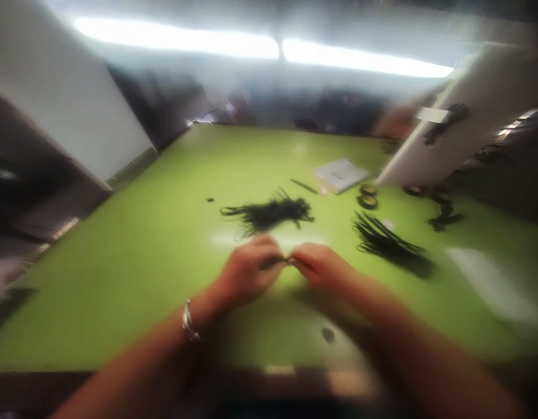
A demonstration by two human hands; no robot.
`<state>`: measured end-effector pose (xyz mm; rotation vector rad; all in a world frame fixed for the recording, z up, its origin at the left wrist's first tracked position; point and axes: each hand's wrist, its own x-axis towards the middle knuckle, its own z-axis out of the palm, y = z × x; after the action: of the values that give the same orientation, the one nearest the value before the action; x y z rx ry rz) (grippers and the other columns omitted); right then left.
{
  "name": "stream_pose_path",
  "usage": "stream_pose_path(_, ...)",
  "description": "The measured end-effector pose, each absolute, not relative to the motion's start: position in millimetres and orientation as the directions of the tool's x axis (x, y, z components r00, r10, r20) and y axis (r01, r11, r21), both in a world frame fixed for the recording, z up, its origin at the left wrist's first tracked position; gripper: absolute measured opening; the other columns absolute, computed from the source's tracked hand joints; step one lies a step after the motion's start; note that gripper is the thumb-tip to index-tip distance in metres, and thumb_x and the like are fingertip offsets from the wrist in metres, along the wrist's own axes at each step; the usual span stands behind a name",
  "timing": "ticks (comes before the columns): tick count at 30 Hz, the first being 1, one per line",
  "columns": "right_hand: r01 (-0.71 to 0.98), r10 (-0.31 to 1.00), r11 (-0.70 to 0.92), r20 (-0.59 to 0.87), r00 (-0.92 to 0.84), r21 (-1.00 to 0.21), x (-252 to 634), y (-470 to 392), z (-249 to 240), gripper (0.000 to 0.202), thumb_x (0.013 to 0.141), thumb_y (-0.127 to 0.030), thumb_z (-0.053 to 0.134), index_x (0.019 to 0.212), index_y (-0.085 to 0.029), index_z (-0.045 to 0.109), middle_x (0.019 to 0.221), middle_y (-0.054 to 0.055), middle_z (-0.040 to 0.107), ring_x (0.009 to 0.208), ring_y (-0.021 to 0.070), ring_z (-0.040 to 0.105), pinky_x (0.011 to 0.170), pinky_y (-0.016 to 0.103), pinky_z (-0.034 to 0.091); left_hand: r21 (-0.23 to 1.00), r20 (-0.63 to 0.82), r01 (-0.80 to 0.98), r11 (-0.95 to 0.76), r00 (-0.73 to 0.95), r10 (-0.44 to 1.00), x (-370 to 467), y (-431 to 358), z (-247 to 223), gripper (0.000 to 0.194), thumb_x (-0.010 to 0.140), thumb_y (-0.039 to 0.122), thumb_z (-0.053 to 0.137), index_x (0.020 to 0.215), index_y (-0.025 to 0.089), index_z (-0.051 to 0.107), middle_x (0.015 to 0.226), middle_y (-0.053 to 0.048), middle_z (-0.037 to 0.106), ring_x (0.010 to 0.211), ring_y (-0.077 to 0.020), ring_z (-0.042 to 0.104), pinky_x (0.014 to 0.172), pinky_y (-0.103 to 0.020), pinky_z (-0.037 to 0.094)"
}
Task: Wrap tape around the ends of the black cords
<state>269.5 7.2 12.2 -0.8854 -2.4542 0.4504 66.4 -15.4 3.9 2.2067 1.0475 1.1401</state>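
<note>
My left hand (254, 265) and my right hand (319, 262) meet at the fingertips over the green table (142, 291). Both are closed in a pinch, with a small dark thin piece (287, 261) just showing between them. Its kind is too blurred to make out. Just beyond my left hand lies a tangled pile of black cords (269, 213), some with looped ends. To the right of my right hand is a straighter bundle of black looped cords (391, 244).
At the back right lie a white pad (341, 174), a dark pen-like stick (304, 185) and rolls of black tape (367, 201). A pale panel (435, 128) rises on the right. A clear sheet (496, 282) lies at the right, and a dark round spot (328, 335) near the front edge.
</note>
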Motion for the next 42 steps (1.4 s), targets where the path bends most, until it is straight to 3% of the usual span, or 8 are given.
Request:
stream_pose_path(5,0.383,0.733,0.647,0.397,-0.553,-0.660,275,9,21,0.020,0.093,-0.025,0.050,0.079,-0.018,0.062,0.068,-0.001,0.060,0.062,0.0111,0.051,0.061,0.023,0.040,0.885,0.302,0.247,-0.395,0.343,0.890,61,-13,17,0.040,0.075,0.019,0.072,0.115,0.019,0.067,0.105,-0.009,0.064,0.093,-0.0194,0.062,0.082,-0.033,0.052)
stream_pose_path(14,0.251,0.872,0.314,0.173,-0.457,-0.916,262,2,18,0.032,0.094,-0.032,0.047,0.066,-0.018,0.055,0.060,-0.003,0.053,0.058,0.0101,0.048,0.059,0.022,0.039,0.988,0.122,0.047,-0.146,0.329,0.936,64,-13,17,0.017,0.080,0.024,0.068,0.094,0.015,0.072,0.094,-0.007,0.066,0.086,-0.0174,0.061,0.076,-0.029,0.049)
stream_pose_path(17,0.373,0.846,0.470,0.287,-0.449,-0.800,259,-2,15,0.028,0.093,-0.026,0.049,0.068,-0.018,0.055,0.062,-0.002,0.055,0.059,0.0107,0.048,0.059,0.023,0.038,0.982,0.124,0.115,-0.153,0.227,0.966,69,-15,14,0.015,0.077,0.027,0.071,0.082,0.013,0.070,0.083,-0.006,0.065,0.077,-0.0151,0.058,0.069,-0.026,0.047)
stream_pose_path(23,0.610,0.541,0.785,0.604,-0.585,-0.113,259,-6,13,0.026,0.095,-0.015,0.042,0.077,-0.016,0.061,0.063,0.003,0.053,0.066,0.0168,0.043,0.065,0.029,0.037,0.996,-0.080,-0.008,0.086,0.273,0.959,69,-15,10,0.026,0.077,0.037,0.071,0.075,0.012,0.062,0.057,0.002,0.050,0.051,-0.0065,0.042,0.047,-0.020,0.030)
stream_pose_path(26,0.605,0.482,0.796,0.628,-0.611,-0.022,258,-6,13,0.025,0.094,-0.013,0.044,0.075,-0.016,0.060,0.062,0.003,0.051,0.067,0.0176,0.041,0.068,0.030,0.037,0.976,-0.175,-0.069,0.207,0.320,0.931,67,-13,6,0.032,0.078,0.041,0.069,0.072,0.013,0.056,0.051,0.005,0.042,0.045,-0.0052,0.036,0.044,-0.020,0.024)
stream_pose_path(35,0.414,0.778,0.496,0.179,-0.603,-0.763,262,2,14,0.027,0.096,-0.026,0.042,0.078,-0.017,0.061,0.074,0.001,0.061,0.069,0.0121,0.053,0.066,0.025,0.042,0.764,0.424,0.395,-0.510,0.288,0.859,67,-15,10,0.013,0.083,0.018,0.060,0.072,0.013,0.062,0.078,-0.005,0.057,0.074,-0.0146,0.051,0.070,-0.030,0.043)
stream_pose_path(38,0.393,0.767,0.303,-0.023,-0.642,-0.868,264,3,18,0.030,0.094,-0.029,0.043,0.075,-0.016,0.063,0.063,-0.002,0.055,0.058,0.0097,0.049,0.057,0.022,0.039,0.691,0.513,0.372,-0.620,0.352,0.783,66,-15,11,0.009,0.083,0.014,0.059,0.076,0.013,0.063,0.082,-0.006,0.058,0.078,-0.0148,0.054,0.073,-0.029,0.045)
stream_pose_path(42,0.383,0.811,0.369,0.091,-0.578,-0.847,266,3,19,0.021,0.089,-0.028,0.054,0.077,-0.016,0.066,0.063,-0.002,0.057,0.057,0.0095,0.048,0.055,0.022,0.037,0.807,0.402,0.327,-0.492,0.305,0.863,63,-12,12,0.020,0.078,0.018,0.067,0.098,0.015,0.067,0.098,-0.008,0.061,0.079,-0.0143,0.057,0.069,-0.027,0.048)
